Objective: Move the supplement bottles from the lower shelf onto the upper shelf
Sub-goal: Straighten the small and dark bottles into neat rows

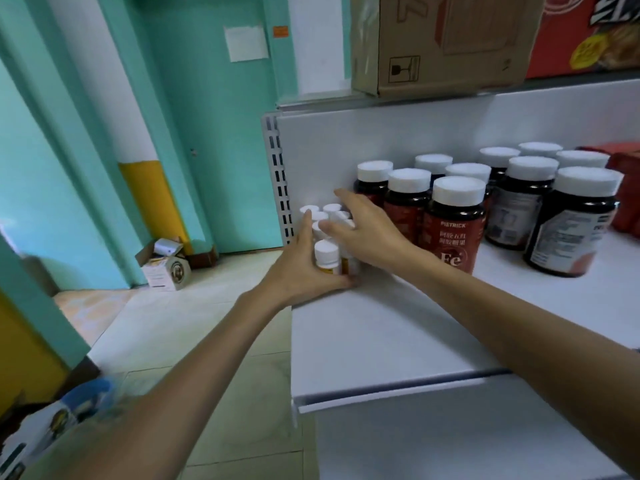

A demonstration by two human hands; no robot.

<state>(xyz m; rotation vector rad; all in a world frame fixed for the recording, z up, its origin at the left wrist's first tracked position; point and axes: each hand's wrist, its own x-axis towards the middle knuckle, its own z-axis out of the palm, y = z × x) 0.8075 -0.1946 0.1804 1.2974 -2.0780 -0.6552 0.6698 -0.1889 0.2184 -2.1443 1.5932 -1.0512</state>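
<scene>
You are gathering a tight cluster of small bottles (326,252) with white caps, which is standing at the left edge of the white shelf (381,334), close to its rear left corner and just beside the back panel (346,140). Your left hand (304,265) is cupping the cluster from the edge side, fingers running straight up along it and the thumb hooking round the foot of the nearest bottle. Your right hand (367,233) is lying spread over the caps and the right flank, fingers mostly straight, so it is pressing rather than gripping. I judge you are squeezing the group together to move it as one; whether this shelf is the one they are leaving or the one they are arriving on, I cannot tell. The risk is lying in that squeeze: you are holding many narrow bottles by side pressure alone, so a middle one could be slipping out downward once the group is leaving the surface. Anything tipping leftward is going straight over the edge to the tiled floor (207,306). Your right forearm is also passing just beside the large dark bottles (453,220), and a sideways swing could be knocking the front one over. The cardboard box (446,43) overhead is overhanging, so lifting steeply could be catching it.
</scene>
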